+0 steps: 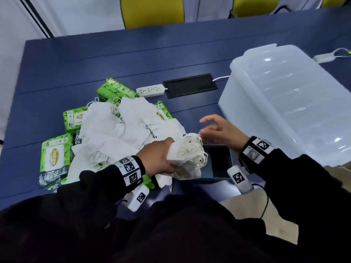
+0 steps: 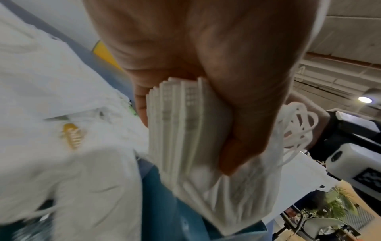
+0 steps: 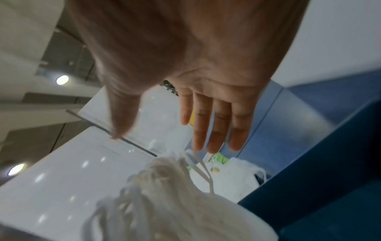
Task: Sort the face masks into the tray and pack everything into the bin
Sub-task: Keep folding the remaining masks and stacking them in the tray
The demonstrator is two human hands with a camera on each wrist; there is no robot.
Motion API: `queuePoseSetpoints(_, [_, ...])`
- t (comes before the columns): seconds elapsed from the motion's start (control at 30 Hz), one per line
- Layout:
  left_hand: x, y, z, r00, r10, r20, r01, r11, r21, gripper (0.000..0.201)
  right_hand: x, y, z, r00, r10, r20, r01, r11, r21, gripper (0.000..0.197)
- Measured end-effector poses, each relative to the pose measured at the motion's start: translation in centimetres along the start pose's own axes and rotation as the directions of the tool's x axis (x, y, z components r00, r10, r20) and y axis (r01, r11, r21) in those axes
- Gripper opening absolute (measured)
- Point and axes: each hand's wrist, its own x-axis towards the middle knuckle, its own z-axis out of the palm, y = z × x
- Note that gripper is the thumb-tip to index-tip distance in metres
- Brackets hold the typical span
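My left hand (image 1: 161, 158) grips a thick stack of white face masks (image 1: 187, 158), their ear loops bunched at the right end; in the left wrist view the thumb clamps the stack (image 2: 185, 130) edge-on. The stack hangs above the dark blue tray (image 1: 218, 162) near the table's front edge. My right hand (image 1: 216, 130) hovers open just beyond the tray, fingers straight (image 3: 218, 124), touching nothing. A loose pile of white masks (image 1: 121, 126) lies to the left on the table. The translucent bin (image 1: 284, 111) stands at the right with its lid on.
Green wet-wipe packs (image 1: 54, 156) lie under and around the mask pile. A white power strip (image 1: 150, 90) and a black cable hatch (image 1: 190, 85) sit behind it on the blue table (image 1: 76, 63). Yellow chairs (image 1: 152, 10) stand beyond the far edge.
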Motion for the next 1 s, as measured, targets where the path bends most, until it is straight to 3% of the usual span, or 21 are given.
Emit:
queuePoseSetpoints(0.07, [1.4,1.6,-0.2,1.000,0.009,0.014,-0.010,0.996,0.085,0.074,-0.8,0.5,-1.2,0.994,-0.100,0.045,0.108,0.968,-0.227,0.084])
queuePoseSetpoints(0.17, [3.4,4.1,-0.1,0.999,0.044,0.018,-0.047,0.980,0.194,0.068,-1.2,1.1,-1.6,0.962,-0.210,0.178,0.275,0.754,-0.597,0.121])
queuePoseSetpoints(0.23, [4.6,5.9,0.1,0.997,0.072,0.016,-0.074,0.962,0.264,0.068,-0.1,2.7,-1.5,0.956,-0.177,0.234,0.293,0.626,-0.723,0.134])
queuePoseSetpoints(0.27, [5.1,6.7,0.2,0.996,0.090,0.015,-0.090,0.947,0.309,0.068,0.5,3.4,-1.6,0.964,-0.129,0.234,0.262,0.624,-0.736,0.133])
queuePoseSetpoints(0.33, [5.9,7.2,0.5,0.991,0.130,0.021,-0.128,0.915,0.384,0.069,1.2,4.3,-2.3,0.978,-0.033,0.206,0.179,0.640,-0.747,0.112])
queuePoseSetpoints(0.43, [6.8,7.3,1.1,0.986,0.162,0.036,-0.159,0.868,0.471,0.069,0.8,4.7,-4.3,0.974,-0.030,0.225,0.215,0.446,-0.869,0.047])
queuePoseSetpoints(0.47, [6.9,7.3,1.3,0.987,0.159,0.039,-0.157,0.860,0.486,0.067,0.7,5.3,-4.8,0.973,-0.061,0.223,0.228,0.397,-0.889,0.035])
queuePoseSetpoints(0.5, [7.2,7.3,1.7,0.988,0.152,0.040,-0.152,0.856,0.495,0.067,0.6,6.0,-5.2,0.969,-0.108,0.222,0.247,0.405,-0.880,0.032])
queuePoseSetpoints(0.57, [7.7,7.5,2.4,0.992,0.127,0.028,-0.123,0.851,0.510,0.065,0.6,7.6,-5.8,0.958,-0.169,0.230,0.286,0.552,-0.783,0.034])
queuePoseSetpoints(0.63, [8.4,7.6,3.2,0.995,0.098,0.008,-0.089,0.857,0.508,0.063,0.8,8.6,-6.1,0.968,-0.151,0.202,0.249,0.694,-0.676,0.041])
queuePoseSetpoints(0.7, [9.1,7.5,3.9,0.998,0.061,-0.006,-0.050,0.865,0.500,0.060,1.0,9.1,-6.2,0.978,-0.100,0.181,0.190,0.780,-0.597,0.065])
queuePoseSetpoints(0.73, [9.3,7.4,4.2,0.999,0.049,-0.018,-0.033,0.868,0.496,0.059,1.3,9.4,-6.2,0.980,-0.093,0.178,0.183,0.779,-0.600,0.081])
queuePoseSetpoints(0.77, [9.5,7.2,4.6,0.999,0.035,-0.031,-0.016,0.873,0.487,0.058,1.6,9.6,-5.9,0.980,-0.104,0.170,0.191,0.730,-0.656,0.097])
queuePoseSetpoints(0.87, [9.6,6.2,5.8,0.996,0.027,-0.079,0.011,0.895,0.446,0.062,2.8,10.3,-4.9,0.973,-0.156,0.173,0.226,0.447,-0.865,0.130])
queuePoseSetpoints(0.93, [9.5,5.7,6.7,0.992,0.044,-0.119,0.011,0.903,0.429,0.061,3.9,10.8,-4.0,0.969,-0.117,0.216,0.245,0.397,-0.885,0.135])
queuePoseSetpoints(1.0, [9.1,5.1,7.4,0.986,0.049,-0.160,0.024,0.904,0.427,0.066,4.5,11.4,-2.8,0.968,-0.084,0.236,0.250,0.379,-0.891,0.124])
